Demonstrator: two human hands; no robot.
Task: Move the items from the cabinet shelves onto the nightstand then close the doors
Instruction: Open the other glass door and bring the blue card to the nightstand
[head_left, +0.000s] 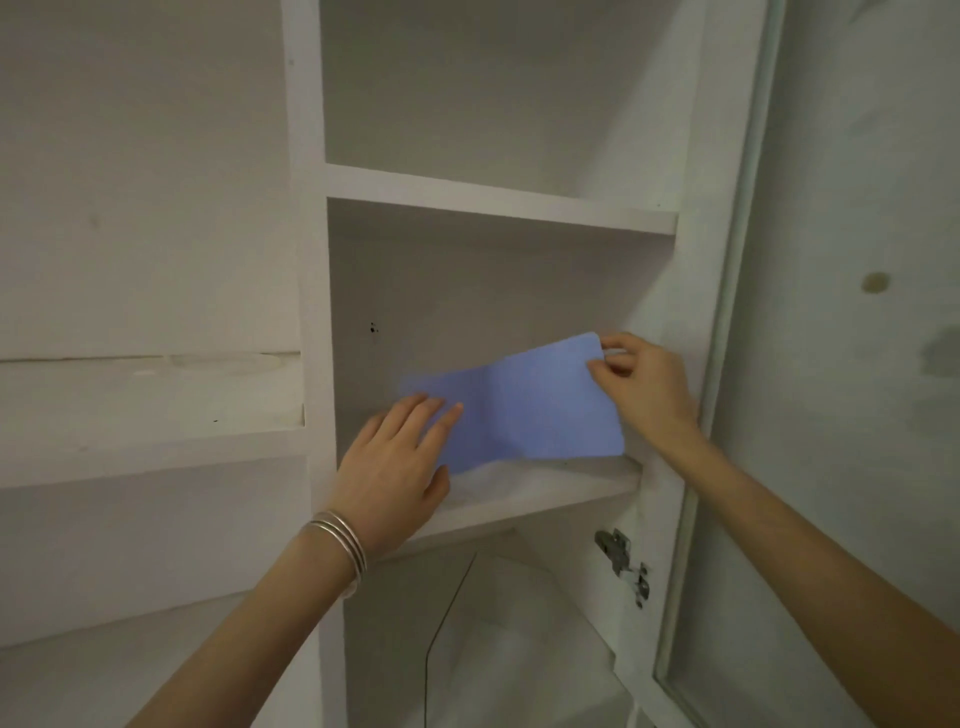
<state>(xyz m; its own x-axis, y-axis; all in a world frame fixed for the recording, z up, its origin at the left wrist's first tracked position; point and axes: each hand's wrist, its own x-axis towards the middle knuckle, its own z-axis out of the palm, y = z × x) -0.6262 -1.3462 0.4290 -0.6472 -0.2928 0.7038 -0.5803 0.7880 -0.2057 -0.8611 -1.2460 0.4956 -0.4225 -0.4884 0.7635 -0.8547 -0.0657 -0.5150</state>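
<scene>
A flat, light-blue booklet (540, 410) lies open and tilted on the middle shelf (545, 493) of a white cabinet. My left hand (400, 457) grips its lower left part, fingers laid over the cover and thumb under the edge. My right hand (644, 384) pinches the booklet's upper right corner between thumb and fingers. The booklet's left end is blurred. Silver bangles sit on my left wrist.
The upper shelf (498, 202) shows nothing on it. The glass cabinet door (737, 322) stands open at the right, with a metal hinge (621, 561) below the middle shelf. A white wall ledge (150, 395) runs along the left.
</scene>
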